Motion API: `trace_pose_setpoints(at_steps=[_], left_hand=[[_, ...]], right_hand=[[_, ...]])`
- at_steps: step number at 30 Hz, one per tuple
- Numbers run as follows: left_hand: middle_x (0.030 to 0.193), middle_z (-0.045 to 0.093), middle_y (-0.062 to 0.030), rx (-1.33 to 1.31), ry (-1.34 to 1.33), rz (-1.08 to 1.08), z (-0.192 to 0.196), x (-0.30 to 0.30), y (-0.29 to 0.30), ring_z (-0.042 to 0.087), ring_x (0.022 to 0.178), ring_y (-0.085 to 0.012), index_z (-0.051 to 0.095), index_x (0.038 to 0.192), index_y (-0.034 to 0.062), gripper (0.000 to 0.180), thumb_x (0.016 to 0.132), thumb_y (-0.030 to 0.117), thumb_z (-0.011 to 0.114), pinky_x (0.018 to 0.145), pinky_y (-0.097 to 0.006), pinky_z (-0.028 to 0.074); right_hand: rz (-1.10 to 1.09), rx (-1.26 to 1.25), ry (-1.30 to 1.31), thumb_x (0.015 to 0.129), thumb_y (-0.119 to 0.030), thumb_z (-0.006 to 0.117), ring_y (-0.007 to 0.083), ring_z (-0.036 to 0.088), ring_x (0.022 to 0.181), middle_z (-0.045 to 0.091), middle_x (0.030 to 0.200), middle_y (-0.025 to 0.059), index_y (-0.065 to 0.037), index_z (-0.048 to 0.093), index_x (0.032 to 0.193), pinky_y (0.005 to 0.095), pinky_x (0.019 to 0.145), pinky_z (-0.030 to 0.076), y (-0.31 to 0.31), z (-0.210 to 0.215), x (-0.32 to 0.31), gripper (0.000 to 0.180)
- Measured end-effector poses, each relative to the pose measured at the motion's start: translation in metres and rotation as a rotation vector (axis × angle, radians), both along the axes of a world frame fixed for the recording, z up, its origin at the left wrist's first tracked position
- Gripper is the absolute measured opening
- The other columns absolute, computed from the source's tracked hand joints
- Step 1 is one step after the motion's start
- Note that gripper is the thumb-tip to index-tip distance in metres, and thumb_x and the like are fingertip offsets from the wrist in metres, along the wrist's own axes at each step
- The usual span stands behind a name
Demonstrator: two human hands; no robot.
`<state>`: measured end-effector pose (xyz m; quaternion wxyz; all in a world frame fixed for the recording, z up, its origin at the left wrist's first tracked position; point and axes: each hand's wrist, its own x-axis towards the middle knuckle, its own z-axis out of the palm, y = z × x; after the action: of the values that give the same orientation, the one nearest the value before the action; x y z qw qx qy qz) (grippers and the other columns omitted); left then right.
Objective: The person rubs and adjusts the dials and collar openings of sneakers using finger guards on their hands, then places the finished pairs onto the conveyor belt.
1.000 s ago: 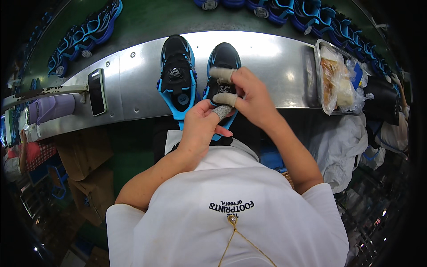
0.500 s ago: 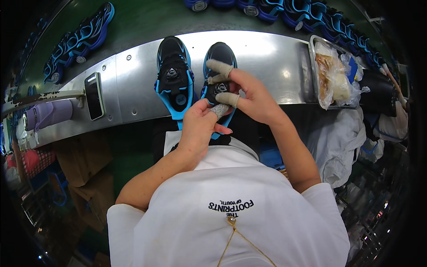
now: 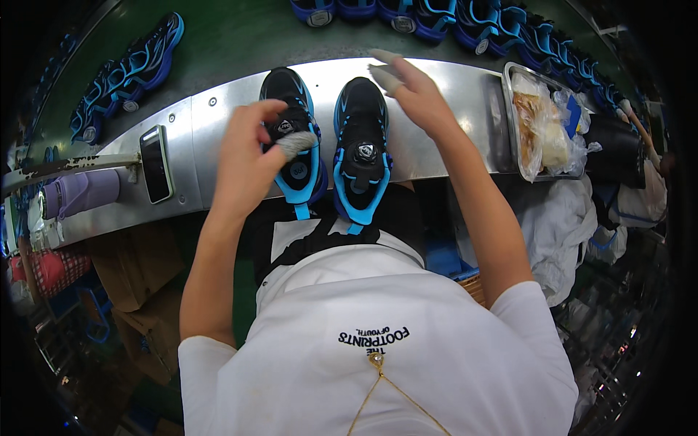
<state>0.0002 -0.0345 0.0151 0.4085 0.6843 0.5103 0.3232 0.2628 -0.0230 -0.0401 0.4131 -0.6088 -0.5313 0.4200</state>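
One pair of shoes, black with blue trim: left shoe [image 3: 299, 171] and right shoe [image 3: 360, 131], side by side on the metal ledge [image 3: 225, 127], toes away from the person, heels jutting past the near edge. Left hand [image 3: 249, 149], blurred over the left shoe, fingers bent and parted from the thumb, contact not certain from where I stand; right hand [image 3: 418, 100] loosely spread over the ledge, apart from the right shoe. Handling, by judgement: light, upper pliant, sole stiffer and grippy, round dial [image 3: 365, 152] perhaps delicate; best held by the heel collar [image 3: 355, 216].
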Motion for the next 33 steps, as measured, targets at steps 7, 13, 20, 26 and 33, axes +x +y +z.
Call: trace_pose_setpoints(at_steps=[7,13,20,26,33], left_hand=[[0.101,0.057,-0.0020,-0.247,-0.073,-0.458,-0.018,-0.016,0.027,0.056,0.092,-0.0086,0.064,0.113,0.0029,0.030,0.084,-0.005,0.059,0.081,-0.023,0.044],[0.095,0.055,0.0030,-0.152,0.012,-0.313,-0.024,-0.008,0.023,0.047,0.078,-0.0074,0.063,0.116,0.0051,0.036,0.080,0.001,0.064,0.074,-0.022,0.041],[0.089,0.052,0.0013,-0.069,0.016,-0.292,-0.026,-0.014,0.021,0.045,0.080,-0.0097,0.062,0.116,0.0065,0.040,0.076,0.006,0.068,0.073,-0.023,0.040],[0.094,0.051,-0.0014,-0.393,-0.271,-0.431,-0.022,-0.020,0.026,0.044,0.080,-0.0131,0.060,0.109,0.0061,0.039,0.073,0.009,0.072,0.074,-0.025,0.041],[0.094,0.051,0.0003,-0.359,-0.241,-0.427,-0.027,-0.021,0.030,0.044,0.083,-0.0122,0.059,0.117,0.0060,0.044,0.075,0.010,0.071,0.077,-0.025,0.040]], right_hand=[[0.149,0.083,-0.218,0.089,-0.037,0.063,0.0275,0.062,0.098,0.065,0.113,0.0167,-0.007,0.064,0.121,0.0348,0.088,0.048,0.051,-0.028,-0.032,0.043],[0.285,0.130,-0.310,0.091,-0.034,0.061,0.0315,0.061,0.105,0.064,0.116,0.0192,-0.007,0.062,0.123,0.0376,0.092,0.047,0.081,-0.031,-0.064,0.042],[0.472,0.156,-0.357,0.094,-0.027,0.056,0.0323,0.053,0.117,0.060,0.122,0.0162,-0.008,0.058,0.126,0.0387,0.100,0.041,0.098,-0.059,-0.101,0.037],[0.455,0.157,-0.341,0.095,-0.026,0.056,0.0313,0.053,0.116,0.061,0.120,0.0145,-0.010,0.060,0.125,0.0375,0.100,0.041,0.099,-0.063,-0.107,0.035],[0.430,0.208,-0.271,0.090,-0.028,0.059,0.0342,0.056,0.108,0.062,0.108,0.0196,-0.011,0.064,0.118,0.0392,0.094,0.045,0.101,-0.062,-0.108,0.033]])
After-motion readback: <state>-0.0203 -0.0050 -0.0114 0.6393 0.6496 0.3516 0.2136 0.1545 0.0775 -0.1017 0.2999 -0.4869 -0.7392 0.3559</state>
